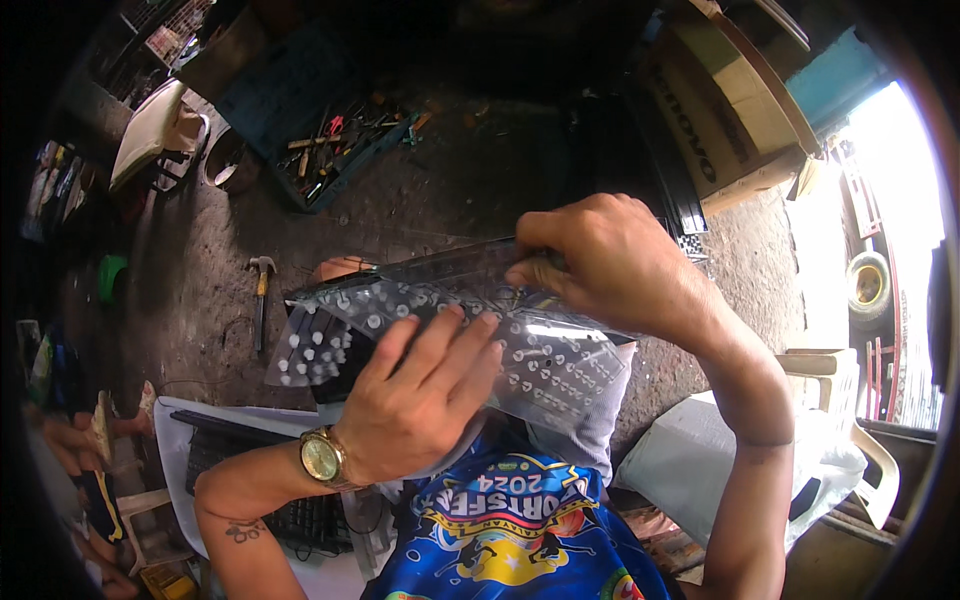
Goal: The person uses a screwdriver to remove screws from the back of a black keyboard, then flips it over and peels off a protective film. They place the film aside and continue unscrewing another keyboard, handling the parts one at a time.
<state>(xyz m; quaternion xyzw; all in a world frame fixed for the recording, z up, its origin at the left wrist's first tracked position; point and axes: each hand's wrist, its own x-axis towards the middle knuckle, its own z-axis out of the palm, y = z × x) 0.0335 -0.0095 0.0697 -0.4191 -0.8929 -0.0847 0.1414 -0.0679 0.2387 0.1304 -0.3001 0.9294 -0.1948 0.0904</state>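
Observation:
Across my lap lies a clear plastic sheet [565,378] dotted with rows of small white rubber domes, like a keyboard membrane. My left hand [415,400], with a gold watch [322,458] on its wrist, rests flat on the sheet with fingers outstretched. At the far edge, my right hand [600,250] is closed in a pinch on the clear plastic; its fingertips are partly hidden. A dark, thin panel [440,262] runs along the far side of the sheet. The sheet's left end hangs loose, with more white domes showing on it.
A hammer [262,300] lies on the floor to the left. Beyond is a dark crate [300,190] of hand tools. A cardboard box [715,120] stands far right. Black keyboards [300,525] lie on a white surface near left; a white sack [690,460] rests near right.

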